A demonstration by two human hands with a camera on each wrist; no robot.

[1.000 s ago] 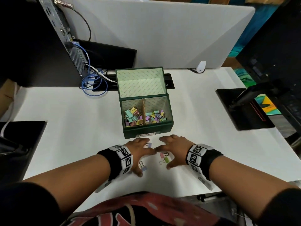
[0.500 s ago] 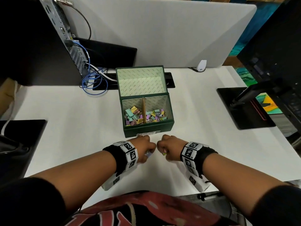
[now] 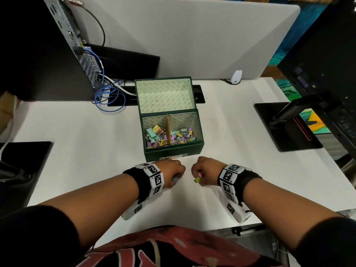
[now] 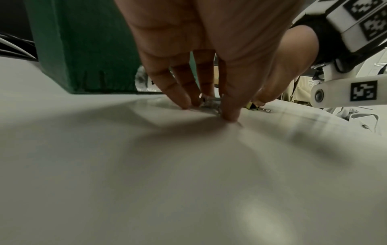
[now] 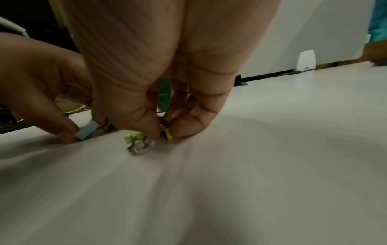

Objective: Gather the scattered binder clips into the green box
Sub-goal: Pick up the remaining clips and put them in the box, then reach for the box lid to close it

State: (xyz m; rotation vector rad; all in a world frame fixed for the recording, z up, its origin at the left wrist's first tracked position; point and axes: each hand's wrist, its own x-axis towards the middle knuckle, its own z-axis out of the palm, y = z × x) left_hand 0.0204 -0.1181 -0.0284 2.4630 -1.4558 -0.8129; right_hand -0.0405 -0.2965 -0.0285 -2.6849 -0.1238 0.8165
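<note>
Left hand (image 3: pixel 172 173): knuckles up, fingers curled down to the surface, fingertips (image 4: pixel 229 114) bunched and pinching. Left forearm bare, reaching forward from lower left; black wristband with white marker blocks. Right hand (image 3: pixel 205 170): mirrored pose, fingers and thumb (image 5: pixel 146 126) curled, pinching close together. Right forearm bare, same wristband. Hands near each other, apart.

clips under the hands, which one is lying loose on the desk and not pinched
The light green clip, lying on the desk beside the right hand. The blue clip is pinched by the left hand, the yellow clip by the right.
</note>
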